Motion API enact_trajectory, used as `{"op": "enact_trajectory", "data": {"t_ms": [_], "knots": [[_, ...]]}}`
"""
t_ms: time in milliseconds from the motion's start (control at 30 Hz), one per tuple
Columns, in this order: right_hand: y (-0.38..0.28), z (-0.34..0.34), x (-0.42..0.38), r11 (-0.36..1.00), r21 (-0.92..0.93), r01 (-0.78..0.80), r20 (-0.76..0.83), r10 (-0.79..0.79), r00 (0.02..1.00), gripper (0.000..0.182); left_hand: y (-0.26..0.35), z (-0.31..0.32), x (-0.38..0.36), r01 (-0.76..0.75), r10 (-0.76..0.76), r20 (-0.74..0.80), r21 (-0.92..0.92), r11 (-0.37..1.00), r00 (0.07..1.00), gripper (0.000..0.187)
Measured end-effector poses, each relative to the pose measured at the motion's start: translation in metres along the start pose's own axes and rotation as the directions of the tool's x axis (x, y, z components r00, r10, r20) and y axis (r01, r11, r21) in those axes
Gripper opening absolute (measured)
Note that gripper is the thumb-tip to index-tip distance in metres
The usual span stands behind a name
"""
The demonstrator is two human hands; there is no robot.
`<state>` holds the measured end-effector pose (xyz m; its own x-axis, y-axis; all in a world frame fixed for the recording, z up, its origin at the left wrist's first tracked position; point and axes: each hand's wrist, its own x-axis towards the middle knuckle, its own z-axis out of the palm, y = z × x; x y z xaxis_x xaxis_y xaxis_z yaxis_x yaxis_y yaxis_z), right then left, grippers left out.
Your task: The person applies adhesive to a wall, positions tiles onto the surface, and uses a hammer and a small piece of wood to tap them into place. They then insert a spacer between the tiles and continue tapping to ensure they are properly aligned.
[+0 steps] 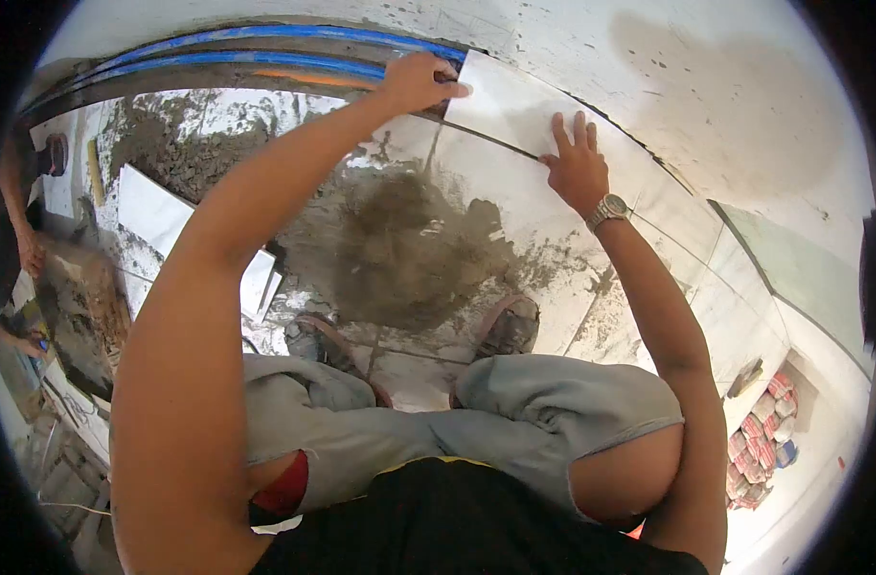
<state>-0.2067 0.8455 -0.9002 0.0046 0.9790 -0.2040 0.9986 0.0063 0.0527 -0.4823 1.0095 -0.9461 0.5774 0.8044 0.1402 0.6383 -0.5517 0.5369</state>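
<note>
A white tile (514, 96) lies along the foot of the wall, beside the ends of the blue pipes (265, 34). My left hand (420, 82) is at the tile's left edge, its fingers bent and closed on that edge. My right hand (580, 168), with a watch at the wrist, lies flat on the tile's right part with fingers spread. A thin dark gap runs between this tile and the floor tiles (476, 163) nearer to me. Wet grey mortar (409, 254) is spread over the floor between my arms.
Loose white tiles (155, 216) lie at the left, partly behind my left arm. An orange pipe (308, 78) runs below the blue ones. Another person's arm (21, 225) shows at the far left. Red and white bags (759, 441) are piled at the right.
</note>
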Motion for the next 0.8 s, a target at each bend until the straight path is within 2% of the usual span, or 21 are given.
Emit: {"op": "enact_trajectory", "data": {"t_ms": [33,67,100,133,200,300,433,500,533,600,633,667,733,800], "knots": [[0.0,0.0,-0.001,1.0,-0.015,0.004,-0.006,-0.004,1.0,0.076,-0.001,-0.002,0.01,0.147,-0.122,0.188,-0.129,0.981,0.974,0.044],[0.0,-0.001,0.0,1.0,-0.03,0.007,-0.019,-0.008,1.0,0.076,-0.002,-0.001,0.019,0.305,-0.207,0.379,-0.221,0.926,0.902,0.049],[0.0,-0.003,-0.001,0.998,-0.063,0.022,-0.019,-0.023,1.0,0.076,-0.003,0.001,0.016,0.216,-0.149,0.279,-0.227,0.95,0.949,0.049],[0.0,-0.004,-0.002,0.998,-0.065,0.018,-0.017,-0.02,1.0,0.076,-0.006,0.002,0.014,0.215,-0.146,0.281,-0.23,0.949,0.948,0.049],[-0.001,-0.004,-0.001,0.999,-0.034,0.028,0.003,-0.028,1.0,0.074,-0.01,0.001,0.014,0.101,-0.053,0.235,-0.197,0.975,0.971,0.046],[-0.003,-0.003,-0.005,0.998,-0.046,0.033,0.002,-0.033,0.999,0.073,-0.013,0.002,0.011,0.129,-0.062,0.249,-0.261,0.957,0.967,0.046],[-0.004,0.002,-0.007,0.997,-0.07,0.019,-0.04,-0.022,0.999,0.073,-0.009,0.006,0.013,0.09,-0.042,0.218,-0.211,0.973,0.975,0.043],[-0.005,0.001,-0.003,0.999,-0.027,-0.021,-0.028,0.02,0.999,0.071,0.0,0.0,0.018,0.237,-0.178,0.263,-0.217,0.947,0.948,0.039],[-0.004,0.0,-0.005,0.999,-0.029,-0.031,-0.039,0.029,0.999,0.071,0.004,-0.003,0.018,0.224,-0.166,0.258,-0.216,0.95,0.952,0.039],[-0.005,-0.006,-0.003,0.999,0.04,-0.02,-0.024,0.02,0.999,0.071,0.002,-0.008,0.016,0.256,-0.18,0.234,-0.349,0.901,0.955,0.037],[-0.004,-0.009,-0.003,0.996,0.089,-0.027,-0.007,0.028,1.0,0.073,0.001,-0.009,0.016,0.253,-0.183,0.221,-0.345,0.904,0.958,0.037],[-0.002,-0.009,-0.003,0.996,0.09,-0.016,-0.015,0.017,1.0,0.073,0.002,-0.01,0.013,0.276,-0.234,0.148,-0.51,0.815,0.961,0.039],[0.0,-0.005,-0.002,0.996,0.09,-0.015,-0.008,0.016,1.0,0.074,-0.003,-0.015,0.008,0.275,-0.299,0.079,-0.654,0.705,0.951,0.04],[-0.003,-0.008,-0.001,0.996,0.089,-0.014,-0.013,0.015,1.0,0.074,0.0,-0.026,0.004,0.229,-0.207,0.101,-0.328,0.916,0.973,0.043]]}}
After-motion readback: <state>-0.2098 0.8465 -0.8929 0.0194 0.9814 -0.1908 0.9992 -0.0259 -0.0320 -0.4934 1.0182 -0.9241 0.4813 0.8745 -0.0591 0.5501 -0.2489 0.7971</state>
